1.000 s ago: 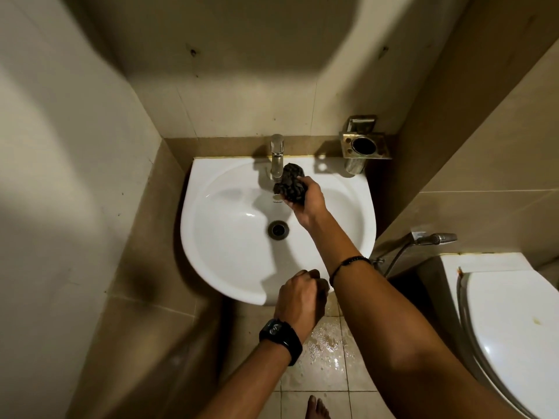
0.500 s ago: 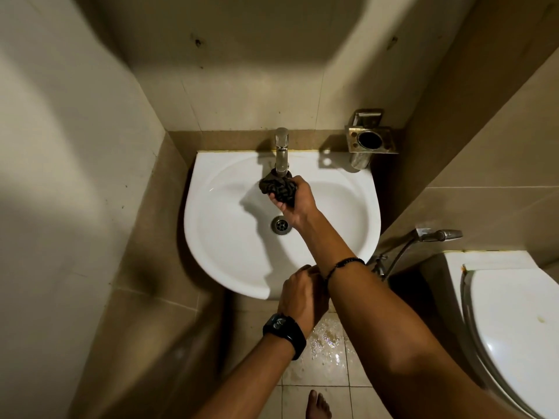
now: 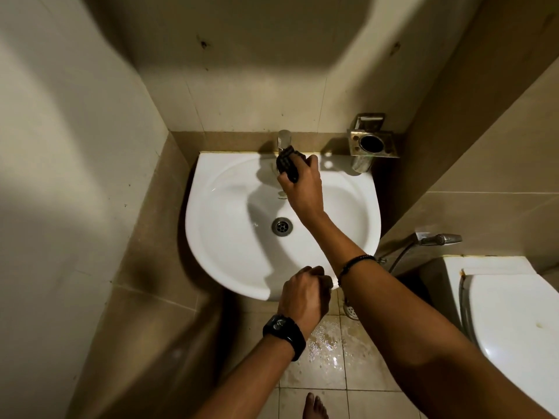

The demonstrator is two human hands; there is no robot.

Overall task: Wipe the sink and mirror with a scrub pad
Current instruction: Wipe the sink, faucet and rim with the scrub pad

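A white wall-hung sink (image 3: 223,258) fills the middle of the view, with a metal drain (image 3: 282,226) at its bottom. My right hand (image 3: 302,189) grips a dark scrub pad (image 3: 286,163) and presses it against the chrome tap (image 3: 284,140) at the sink's back rim. My left hand (image 3: 304,297), with a black watch on the wrist, is curled over the sink's front rim. No mirror is in view.
A metal cup holder (image 3: 372,144) hangs on the wall right of the tap. A bidet sprayer (image 3: 440,238) and a white toilet (image 3: 514,322) stand at the right. The floor tiles (image 3: 326,352) below the sink are wet. My bare foot (image 3: 314,406) shows at the bottom.
My right hand has carried the scrub pad from under the spout up and back onto the tap body. My left hand has stayed on the front rim.
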